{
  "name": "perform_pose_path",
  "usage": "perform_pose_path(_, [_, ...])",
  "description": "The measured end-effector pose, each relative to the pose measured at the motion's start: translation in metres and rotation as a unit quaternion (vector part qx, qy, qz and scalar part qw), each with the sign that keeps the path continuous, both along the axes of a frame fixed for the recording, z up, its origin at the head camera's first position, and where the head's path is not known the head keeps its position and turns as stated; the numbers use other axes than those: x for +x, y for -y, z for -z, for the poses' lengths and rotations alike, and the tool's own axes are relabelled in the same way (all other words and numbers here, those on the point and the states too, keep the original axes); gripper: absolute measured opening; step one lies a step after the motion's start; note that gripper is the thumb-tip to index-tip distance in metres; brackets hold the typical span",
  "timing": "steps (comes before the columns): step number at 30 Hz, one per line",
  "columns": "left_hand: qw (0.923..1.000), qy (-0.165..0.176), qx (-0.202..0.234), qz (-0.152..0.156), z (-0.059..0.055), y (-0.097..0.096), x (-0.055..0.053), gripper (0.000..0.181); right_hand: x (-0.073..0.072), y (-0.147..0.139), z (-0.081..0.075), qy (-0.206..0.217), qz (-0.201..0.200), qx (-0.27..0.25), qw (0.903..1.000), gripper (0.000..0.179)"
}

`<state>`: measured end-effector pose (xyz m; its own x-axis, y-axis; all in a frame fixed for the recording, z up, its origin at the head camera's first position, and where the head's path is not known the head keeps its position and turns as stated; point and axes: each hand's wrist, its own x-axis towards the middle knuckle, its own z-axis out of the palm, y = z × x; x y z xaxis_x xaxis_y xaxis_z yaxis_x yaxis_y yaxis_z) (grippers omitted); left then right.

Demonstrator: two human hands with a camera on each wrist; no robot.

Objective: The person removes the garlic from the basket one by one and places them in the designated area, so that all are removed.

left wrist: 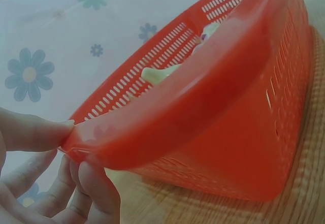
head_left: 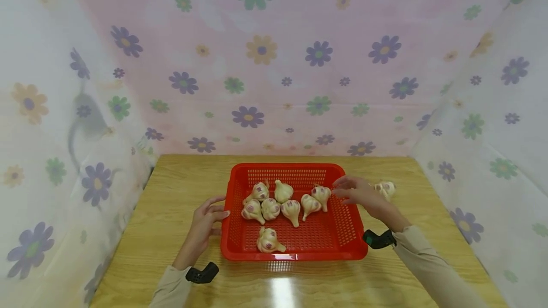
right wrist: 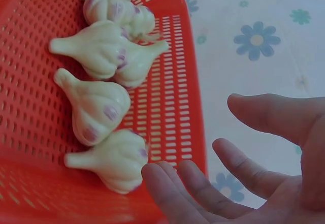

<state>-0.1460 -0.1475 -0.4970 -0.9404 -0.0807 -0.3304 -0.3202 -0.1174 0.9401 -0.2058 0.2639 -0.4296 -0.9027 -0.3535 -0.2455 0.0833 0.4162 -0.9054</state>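
A red plastic basket point(head_left: 295, 256) with slotted walls stands on the table and holds several white garlic bulbs with purplish marks. My left hand point(head_left: 204, 225) pinches the basket's left rim, thumb on top and fingers below, as the left wrist view shows. Over the right rim, my right hand point(head_left: 364, 198) has its fingers spread and holds nothing. Nearest to its fingertips in the basket is a garlic bulb point(right wrist: 114, 160) by the wall. One more garlic bulb point(head_left: 387, 187) lies on the table outside the basket, partly hidden behind the right hand.
The wooden table point(head_left: 184, 175) meets a flowered cloth wall point(head_left: 291, 75) at the back. Similar cloth closes off the left and right sides. Most bulbs lie toward the basket's back half; a single garlic bulb point(head_left: 269, 240) is near the front wall.
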Motion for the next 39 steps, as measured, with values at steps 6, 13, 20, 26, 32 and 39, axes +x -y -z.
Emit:
perform_pose_path(6, [1.0000,-0.004,-0.006,0.002,0.001,-0.001,-0.001,0.047,0.000,0.014,0.007,0.007,-0.009,0.008,0.9999,0.044])
perform_pose_path(13, [1.0000,-0.002,0.002,0.000,0.001,0.000,0.001,0.047,-0.007,0.029,0.020,0.049,-0.004,0.003,0.9988,0.044])
perform_pose_path(20, [1.0000,-0.004,0.004,0.000,0.001,0.000,0.001,0.047,-0.013,0.040,0.034,0.056,0.004,0.025,0.9981,0.041])
perform_pose_path(26, [1.0000,-0.007,-0.005,0.000,0.002,0.000,-0.001,0.047,-0.011,0.050,0.035,0.044,0.002,0.053,0.9977,0.038])
perform_pose_path(32, [0.9999,-0.007,-0.011,-0.003,0.003,-0.001,-0.001,0.046,-0.015,0.063,0.041,0.020,0.007,0.103,0.9944,0.036])
perform_pose_path(39, [1.0000,-0.001,-0.007,-0.005,0.003,-0.001,-0.002,0.046,-0.022,0.077,0.050,0.001,0.014,0.159,0.9871,0.035])
